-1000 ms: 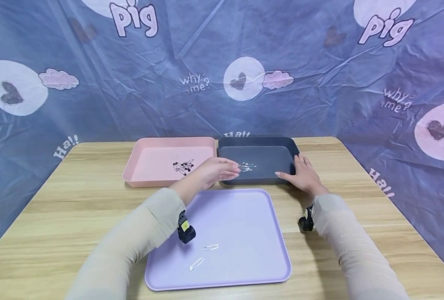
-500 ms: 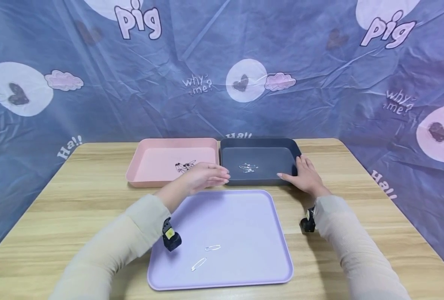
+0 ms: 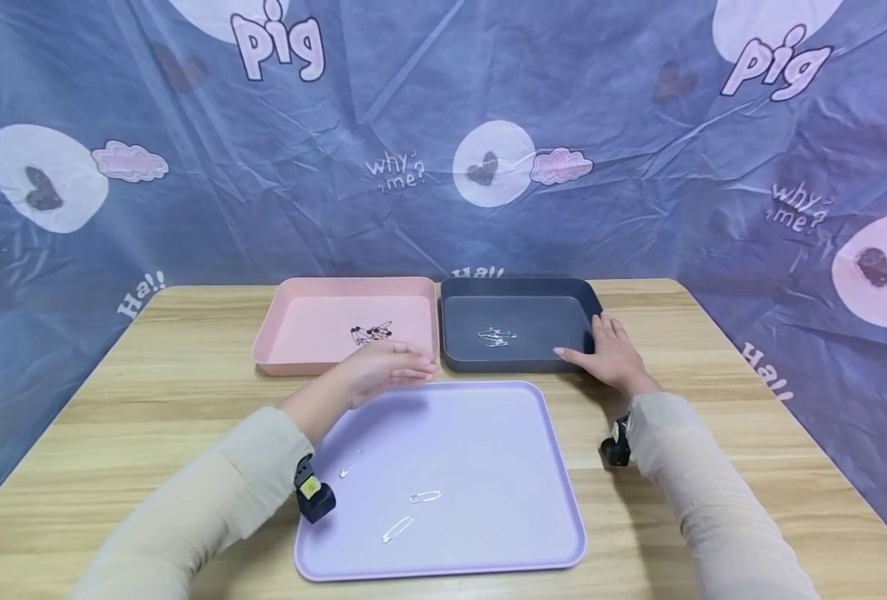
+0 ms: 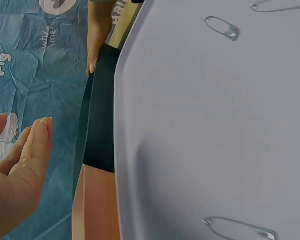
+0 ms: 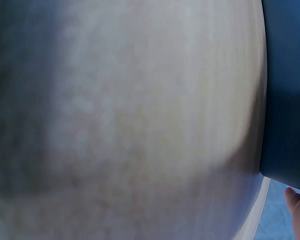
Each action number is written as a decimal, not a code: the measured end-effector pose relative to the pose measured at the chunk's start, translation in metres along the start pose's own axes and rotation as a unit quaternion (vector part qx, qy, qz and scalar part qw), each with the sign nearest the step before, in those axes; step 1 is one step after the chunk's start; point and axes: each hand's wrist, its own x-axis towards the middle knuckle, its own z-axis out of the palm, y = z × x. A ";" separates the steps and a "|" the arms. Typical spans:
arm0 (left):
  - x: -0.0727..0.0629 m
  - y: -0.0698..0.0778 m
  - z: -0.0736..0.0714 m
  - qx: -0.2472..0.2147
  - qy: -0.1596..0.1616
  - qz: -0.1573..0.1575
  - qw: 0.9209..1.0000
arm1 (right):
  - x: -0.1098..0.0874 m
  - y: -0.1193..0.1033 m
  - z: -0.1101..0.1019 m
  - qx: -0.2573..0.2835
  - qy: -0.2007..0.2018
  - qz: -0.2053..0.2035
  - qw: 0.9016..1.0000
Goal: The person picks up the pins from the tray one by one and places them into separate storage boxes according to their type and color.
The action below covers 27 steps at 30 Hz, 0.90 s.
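Observation:
My left hand [image 3: 387, 371] hovers over the far left of the lilac tray [image 3: 488, 467], by the front edge of the pink tray [image 3: 323, 312]. Its fingers are extended, with nothing held in the left wrist view, where the hand [image 4: 20, 180] is at lower left. My right hand [image 3: 612, 354] rests on the front right corner of the dark blue tray [image 3: 533, 321], thumb and fingers spread. On the lilac tray lie three silver safety pins: one near the middle [image 3: 425, 496], one nearer me [image 3: 397, 529], one at left [image 3: 350, 467].
A cluster of black safety pins [image 3: 371, 333] lies in the pink tray. Several silver safety pins [image 3: 497, 336] are bunched in the dark blue tray. Both trays stand side by side at the back of the wooden table [image 3: 173, 375], before a patterned blue cloth [image 3: 301, 183].
My left hand has drawn back leftward and toward me from the dark blue tray's front left corner, exposing the silver pins there and the left pin on the lilac tray. The right hand stays put.

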 end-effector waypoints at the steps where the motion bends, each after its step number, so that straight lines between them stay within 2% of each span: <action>1: -0.001 -0.001 -0.001 0.000 0.001 -0.001 1.000 | 0.000 0.000 0.000 0.000 -0.001 0.000 1.000; 11: -0.020 -0.018 -0.019 -0.001 -0.009 -0.009 1.000 | -0.001 0.001 0.000 -0.001 -0.003 0.002 1.000; 20: -0.031 -0.031 -0.031 -0.010 0.009 -0.017 1.000 | 0.000 0.003 0.002 -0.004 -0.005 0.005 1.000; 27: -0.041 -0.038 -0.038 0.026 0.018 -0.045 0.999 | 0.001 0.003 0.002 0.001 -0.003 0.005 1.000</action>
